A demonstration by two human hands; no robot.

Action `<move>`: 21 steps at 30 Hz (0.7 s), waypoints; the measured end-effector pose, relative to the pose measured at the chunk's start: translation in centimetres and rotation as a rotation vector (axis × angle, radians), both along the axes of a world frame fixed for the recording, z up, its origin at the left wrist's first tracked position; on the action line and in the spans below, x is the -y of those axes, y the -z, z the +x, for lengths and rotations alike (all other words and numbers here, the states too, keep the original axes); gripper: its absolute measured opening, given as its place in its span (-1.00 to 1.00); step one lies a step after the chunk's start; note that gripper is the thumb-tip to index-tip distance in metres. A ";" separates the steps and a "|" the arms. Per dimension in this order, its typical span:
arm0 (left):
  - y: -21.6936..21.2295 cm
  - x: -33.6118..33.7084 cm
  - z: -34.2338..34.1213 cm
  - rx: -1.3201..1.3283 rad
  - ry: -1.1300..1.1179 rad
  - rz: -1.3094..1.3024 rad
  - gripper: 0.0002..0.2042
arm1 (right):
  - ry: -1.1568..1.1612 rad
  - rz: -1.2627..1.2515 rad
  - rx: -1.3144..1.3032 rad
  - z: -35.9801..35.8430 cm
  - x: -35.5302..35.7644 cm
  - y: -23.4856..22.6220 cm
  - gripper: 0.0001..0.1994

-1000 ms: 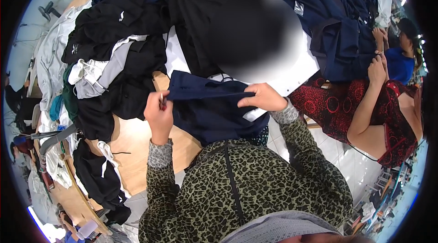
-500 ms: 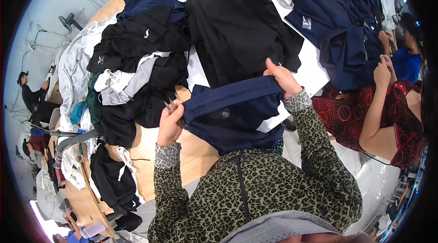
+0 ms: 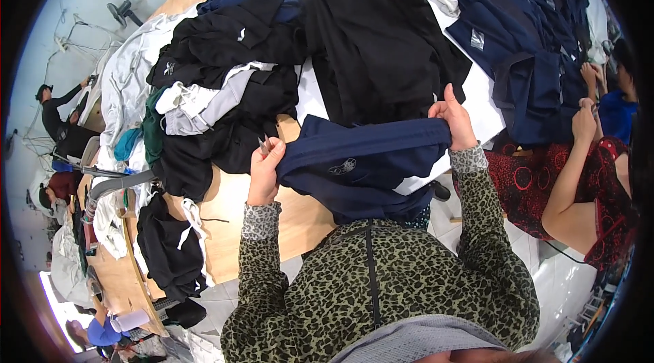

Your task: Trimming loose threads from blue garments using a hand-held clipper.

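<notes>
A navy garment [image 3: 368, 165] is stretched between my two hands by its wide waistband, with a pale round print showing below the band. My left hand [image 3: 262, 179] is closed on the left end of the band and also has metal thread snips [image 3: 265, 145], whose points stick up past the fingers. My right hand [image 3: 456, 122] grips the other end, thumb raised. The lower part of the garment hangs in folds against my front. Just beyond lies a stack of black pants [image 3: 381, 36] on the table.
Black clothes [image 3: 225, 42] are heaped at the left, with a light grey piece [image 3: 211, 111] on them. Navy garments [image 3: 524, 56] cover the far right. A person in red-and-black patterned clothes [image 3: 531, 186] sits close on my right. The wooden table edge [image 3: 306, 247] runs near my waist.
The view has shifted, so the table's things sit further right. Both hands keep their hold, and the waistband is drawn a little straighter, baring more of the print.
</notes>
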State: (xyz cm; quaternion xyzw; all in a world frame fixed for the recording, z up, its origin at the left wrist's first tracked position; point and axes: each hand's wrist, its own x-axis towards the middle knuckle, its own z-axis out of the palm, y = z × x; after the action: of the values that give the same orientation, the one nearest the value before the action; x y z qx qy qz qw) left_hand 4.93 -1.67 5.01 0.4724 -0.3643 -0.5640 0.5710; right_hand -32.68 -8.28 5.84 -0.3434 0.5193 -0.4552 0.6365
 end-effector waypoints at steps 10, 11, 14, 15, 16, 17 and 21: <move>-16.8 4.3 1.7 -0.303 -0.250 -0.417 -0.80 | -0.956 -0.456 0.092 2.5 0.0 -14.4 -0.72; -17.9 3.9 2.3 -0.291 -0.187 -0.470 -0.74 | -1.010 -0.509 0.049 2.8 0.1 -15.1 -0.71; -18.4 3.9 4.1 -0.235 -0.136 -0.370 -0.68 | -0.990 -0.395 -0.093 1.8 0.5 -15.6 -0.73; -17.4 4.2 4.8 -0.225 -0.157 -0.364 -0.72 | -0.976 -0.400 -0.098 1.2 0.6 -15.3 -0.73; -16.7 4.1 5.3 -0.174 -0.216 -0.366 -0.77 | -0.961 -0.411 -0.145 0.8 0.9 -15.1 -0.76; -15.7 4.1 5.9 -0.124 -0.277 -0.366 -0.81 | -0.945 -0.419 -0.192 0.6 1.2 -14.9 -0.78; -11.7 4.8 7.9 -0.046 -0.364 -0.319 -0.91 | -0.721 -0.405 -0.132 -0.3 2.2 -11.8 -0.59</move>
State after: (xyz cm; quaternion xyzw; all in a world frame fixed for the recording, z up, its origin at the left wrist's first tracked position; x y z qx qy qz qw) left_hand 12.84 -6.47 16.72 0.4210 -0.3447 -0.3979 0.7387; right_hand -32.94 -10.51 17.61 -0.6499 0.3055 -0.2730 0.6402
